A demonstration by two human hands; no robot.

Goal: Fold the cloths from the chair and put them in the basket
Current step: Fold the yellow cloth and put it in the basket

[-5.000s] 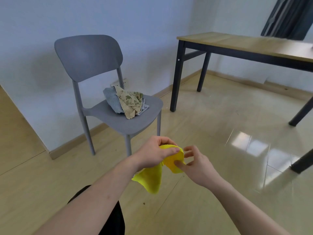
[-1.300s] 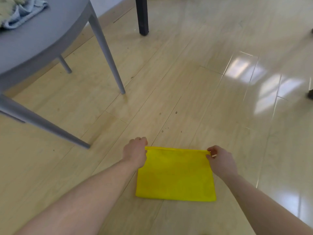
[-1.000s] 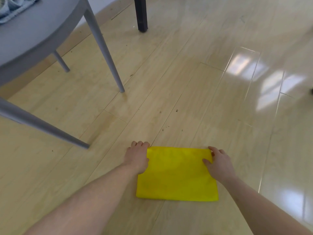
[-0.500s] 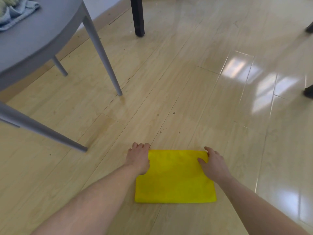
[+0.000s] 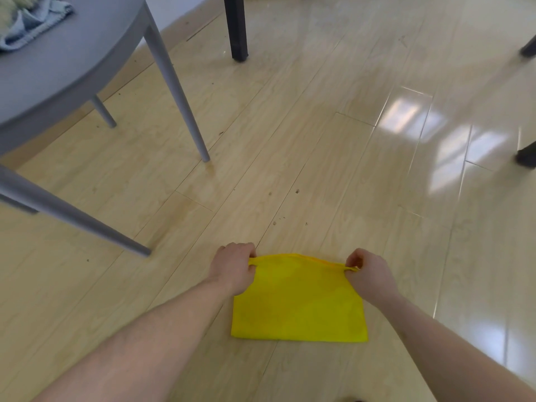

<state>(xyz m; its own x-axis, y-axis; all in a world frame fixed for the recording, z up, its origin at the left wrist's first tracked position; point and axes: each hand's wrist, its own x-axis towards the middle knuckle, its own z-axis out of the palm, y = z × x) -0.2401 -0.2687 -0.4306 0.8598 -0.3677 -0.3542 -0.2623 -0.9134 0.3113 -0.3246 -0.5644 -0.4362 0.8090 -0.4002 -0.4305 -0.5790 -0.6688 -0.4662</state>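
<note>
A yellow cloth (image 5: 298,303) lies folded flat on the wooden floor in front of me. My left hand (image 5: 233,266) pinches its far left corner and my right hand (image 5: 368,272) pinches its far right corner, and the far edge is lifted slightly off the floor. On the grey chair seat (image 5: 66,65) at the upper left, more cloths (image 5: 26,21) lie in a heap: a light blue one and a patterned one, partly cut off by the frame. No basket is in view.
Grey chair legs (image 5: 177,91) stand to the left of the yellow cloth. A black table leg (image 5: 236,27) stands at the top centre, and other dark legs (image 5: 526,156) at the right edge. Glossy wooden floor stretches to the right.
Half a second ago both hands pressed flat on the cloth's far corners. Now they pinch those corners and lift the far edge. Five seconds ago the cloth was held in the air.
</note>
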